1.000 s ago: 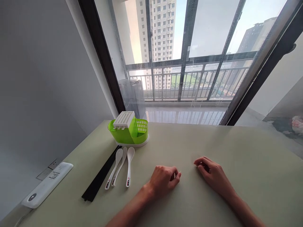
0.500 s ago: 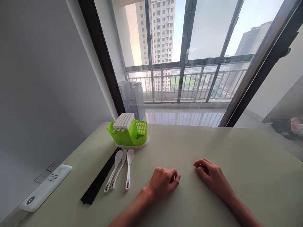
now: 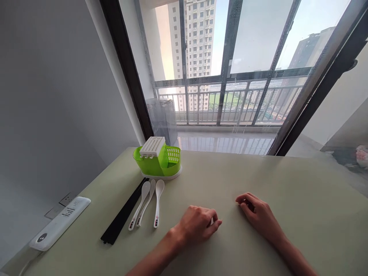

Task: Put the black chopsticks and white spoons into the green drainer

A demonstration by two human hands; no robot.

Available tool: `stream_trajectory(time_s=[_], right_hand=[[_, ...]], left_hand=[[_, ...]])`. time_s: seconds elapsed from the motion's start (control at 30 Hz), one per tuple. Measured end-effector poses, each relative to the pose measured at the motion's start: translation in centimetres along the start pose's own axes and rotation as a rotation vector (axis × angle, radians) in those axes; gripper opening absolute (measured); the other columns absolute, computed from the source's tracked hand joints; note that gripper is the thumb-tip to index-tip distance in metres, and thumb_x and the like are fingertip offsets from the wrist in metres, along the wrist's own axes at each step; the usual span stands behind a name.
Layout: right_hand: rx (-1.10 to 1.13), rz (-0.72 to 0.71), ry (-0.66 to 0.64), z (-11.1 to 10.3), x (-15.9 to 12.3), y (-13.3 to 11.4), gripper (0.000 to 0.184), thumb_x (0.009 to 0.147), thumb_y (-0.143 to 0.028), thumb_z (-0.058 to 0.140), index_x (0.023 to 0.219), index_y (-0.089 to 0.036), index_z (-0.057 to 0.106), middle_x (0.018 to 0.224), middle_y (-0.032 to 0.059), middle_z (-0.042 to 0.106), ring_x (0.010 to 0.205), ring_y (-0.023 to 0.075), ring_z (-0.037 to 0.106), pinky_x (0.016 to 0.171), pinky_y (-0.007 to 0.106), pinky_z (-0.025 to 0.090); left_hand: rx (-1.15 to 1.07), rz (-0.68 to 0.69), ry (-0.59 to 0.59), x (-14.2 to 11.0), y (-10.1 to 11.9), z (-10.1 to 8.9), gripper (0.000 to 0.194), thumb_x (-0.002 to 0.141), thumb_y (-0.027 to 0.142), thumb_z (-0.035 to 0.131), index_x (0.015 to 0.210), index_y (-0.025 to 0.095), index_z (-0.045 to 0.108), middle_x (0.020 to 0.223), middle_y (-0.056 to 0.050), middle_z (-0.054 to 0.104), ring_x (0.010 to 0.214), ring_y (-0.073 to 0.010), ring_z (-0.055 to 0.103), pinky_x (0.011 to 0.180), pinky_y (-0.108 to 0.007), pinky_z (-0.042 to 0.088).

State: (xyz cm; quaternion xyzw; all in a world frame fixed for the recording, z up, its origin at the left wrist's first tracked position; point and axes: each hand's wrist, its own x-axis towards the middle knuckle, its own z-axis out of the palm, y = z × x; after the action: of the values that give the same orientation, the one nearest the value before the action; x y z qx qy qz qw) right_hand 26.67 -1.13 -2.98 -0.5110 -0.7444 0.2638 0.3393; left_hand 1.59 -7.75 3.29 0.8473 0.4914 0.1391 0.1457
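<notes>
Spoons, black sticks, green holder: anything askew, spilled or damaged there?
Nothing plainly stands out: no spill or damage shows. The green holder stands upright and the black sticks lie bundled. The white spoons are just unevenly spaced: the left two lie close together, the right one apart.

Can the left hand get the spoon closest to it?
Probably yes. The left hand seems to hold nothing, and only a strip of table lies between it and that spoon.
</notes>
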Motion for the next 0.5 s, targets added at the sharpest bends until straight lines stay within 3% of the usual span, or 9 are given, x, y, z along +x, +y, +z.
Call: stream_trajectory(time_s=[0.17,0.33,0.43,0.5], right_hand=[[-0.002,-0.007,-0.006,0.0,0.0,0.1,0.026,0.092,-0.037,0.046,0.090,-0.024,0.069,0.090,0.0032,0.071,0.068,0.0181,0.060,0.067,0.030,0.048],[-0.004,-0.003,0.002,-0.1,-0.1,0.1,0.026,0.092,-0.037,0.047,0.090,-0.025,0.069,0.091,0.0033,0.072,0.069,0.0185,0.061,0.067,0.030,0.048],[-0.006,0.000,0.002,-0.1,-0.1,0.1,0.026,0.093,-0.038,0.047,0.090,-0.025,0.069,0.092,0.0029,0.072,0.070,0.0186,0.062,0.068,0.030,0.049],[-0.005,-0.001,0.002,-0.1,-0.1,0.2,0.026,0.092,-0.038,0.047,0.089,-0.025,0.070,0.092,0.0026,0.072,0.069,0.0182,0.062,0.068,0.030,0.048]], left_hand=[[0.076,-0.128,0.122,-2.7,-1.2,-4.6,0.030,0.104,0.039,0.045,0.091,0.022,0.066,0.069,0.002,0.069,0.059,-0.0130,0.062,0.060,-0.025,0.038],[0.196,-0.555,0.337,-6.7,-4.7,-10.2,0.036,0.103,0.051,0.038,0.103,0.025,0.062,0.085,0.000,0.071,0.070,-0.0169,0.066,0.065,-0.026,0.043],[0.324,-0.876,0.261,-9.5,-6.7,-12.6,0.037,0.101,0.050,0.039,0.117,0.023,0.059,0.106,-0.006,0.072,0.082,-0.0243,0.070,0.066,-0.031,0.046],[0.379,-0.977,0.181,-11.3,-7.7,-13.3,0.041,0.100,0.045,0.038,0.127,0.019,0.055,0.129,-0.012,0.066,0.093,-0.0283,0.071,0.070,-0.034,0.049]])
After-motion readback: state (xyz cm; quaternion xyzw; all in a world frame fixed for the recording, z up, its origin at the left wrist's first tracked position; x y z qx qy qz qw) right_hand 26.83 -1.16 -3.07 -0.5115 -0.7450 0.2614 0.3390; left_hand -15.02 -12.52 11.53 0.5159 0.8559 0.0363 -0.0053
